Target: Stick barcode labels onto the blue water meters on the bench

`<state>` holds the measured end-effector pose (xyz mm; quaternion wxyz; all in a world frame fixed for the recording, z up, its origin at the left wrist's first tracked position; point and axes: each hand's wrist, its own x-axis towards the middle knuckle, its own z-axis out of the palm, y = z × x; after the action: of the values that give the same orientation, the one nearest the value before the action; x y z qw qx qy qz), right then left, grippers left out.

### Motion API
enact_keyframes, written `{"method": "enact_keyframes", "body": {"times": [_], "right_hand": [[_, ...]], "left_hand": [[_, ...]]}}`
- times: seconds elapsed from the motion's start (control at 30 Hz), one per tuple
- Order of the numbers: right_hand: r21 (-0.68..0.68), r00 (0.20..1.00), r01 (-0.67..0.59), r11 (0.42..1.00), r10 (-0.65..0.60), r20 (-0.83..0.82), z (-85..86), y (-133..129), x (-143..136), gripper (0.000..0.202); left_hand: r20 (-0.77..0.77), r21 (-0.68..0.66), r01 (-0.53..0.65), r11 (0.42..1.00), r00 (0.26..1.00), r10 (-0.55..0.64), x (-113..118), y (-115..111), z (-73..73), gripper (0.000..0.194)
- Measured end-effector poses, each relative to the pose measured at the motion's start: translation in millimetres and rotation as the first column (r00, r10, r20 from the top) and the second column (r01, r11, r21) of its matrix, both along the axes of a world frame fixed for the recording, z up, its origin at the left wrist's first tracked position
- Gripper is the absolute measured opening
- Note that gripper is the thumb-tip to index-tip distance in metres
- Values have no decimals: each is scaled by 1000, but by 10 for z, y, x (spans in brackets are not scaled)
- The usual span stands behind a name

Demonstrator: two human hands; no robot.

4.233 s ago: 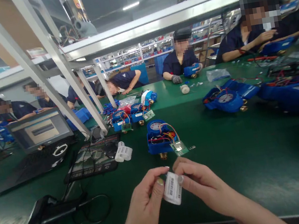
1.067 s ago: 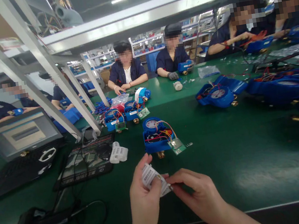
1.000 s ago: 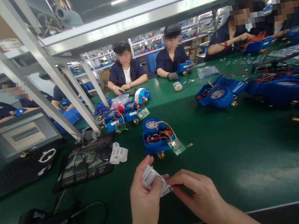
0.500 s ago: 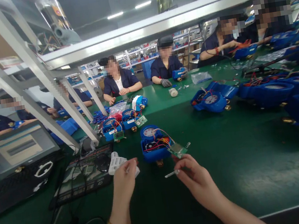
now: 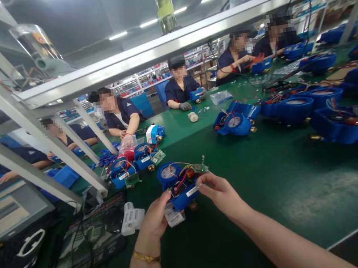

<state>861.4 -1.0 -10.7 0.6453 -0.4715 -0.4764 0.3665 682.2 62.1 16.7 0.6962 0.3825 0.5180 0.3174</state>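
Note:
A blue water meter (image 5: 185, 200) stands before me, its housing uncovered, with red and black wires, a round dial (image 5: 169, 172) and a brass fitting below. My left hand (image 5: 156, 213) grips its left side, thumb on the rim, and also keeps a sheet of white labels (image 5: 174, 216) against the front. At the front right edge my right hand (image 5: 220, 191) pinches the end of a narrow white label (image 5: 192, 191), which lies along the blue wall. Just behind those fingers is a small circuit board (image 5: 200, 167) on wires.
More white label pieces (image 5: 131, 218) lie left, beside a dark printed mat (image 5: 87, 239) and a laptop (image 5: 12, 219). Other open meters stand behind (image 5: 122, 172) and at right (image 5: 234, 120). A metal shelf (image 5: 151, 47) crosses above; several co-workers sit across the green table.
My right hand has brought the label strip onto the meter's front. The left hand, with the label sheet, has come to the meter's left side. The view has shifted right.

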Motion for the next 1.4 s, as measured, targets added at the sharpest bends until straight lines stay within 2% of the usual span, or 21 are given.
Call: {"method": "enact_keyframes", "body": {"times": [0.17,0.3,0.6,0.93,1.2,1.4], "right_hand": [[19,999,-20,1000,19,39,111,-10,33,24],[31,995,14,999,-17,96,179,16,10,20],[47,983,118,992,-123,132,172,80,-108,17],[80,961,209,975,-220,165,156,93,-162,18],[91,938,280,956,-292,186,114,108,-246,12],[48,944,310,950,-313,106,-14,172,-155,40]], "left_hand": [[45,-63,-29,998,998,32,123,-65,22,23],[75,-94,-56,994,995,63,170,-116,78,25],[96,-119,-108,987,988,120,223,-178,165,25],[144,-102,-88,991,984,102,201,-164,73,27],[165,-87,-73,994,983,87,196,-178,60,25],[137,-62,-75,995,987,83,176,-189,5,27]]}}
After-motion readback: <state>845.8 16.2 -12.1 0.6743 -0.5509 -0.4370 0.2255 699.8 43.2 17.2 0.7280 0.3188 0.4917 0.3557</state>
